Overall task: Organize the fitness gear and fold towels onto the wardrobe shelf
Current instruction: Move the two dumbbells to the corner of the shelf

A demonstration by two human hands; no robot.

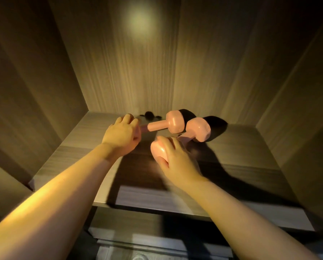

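Lying on wardrobe shelf point(63, 156): two pink dumbbells, toward the back wall, ahead of both hands.
Far dumbbell point(158, 126): handle runs left to right; right head shows, left head hidden under left hand.
Near dumbbell point(199, 129): angled from front-left to back-right; back head just beside far dumbbell's right head.
Left hand point(122, 135): fingers curled round far dumbbell's left end.
Right hand point(175, 159): fingers wrapped over near dumbbell's front head, gripping it.
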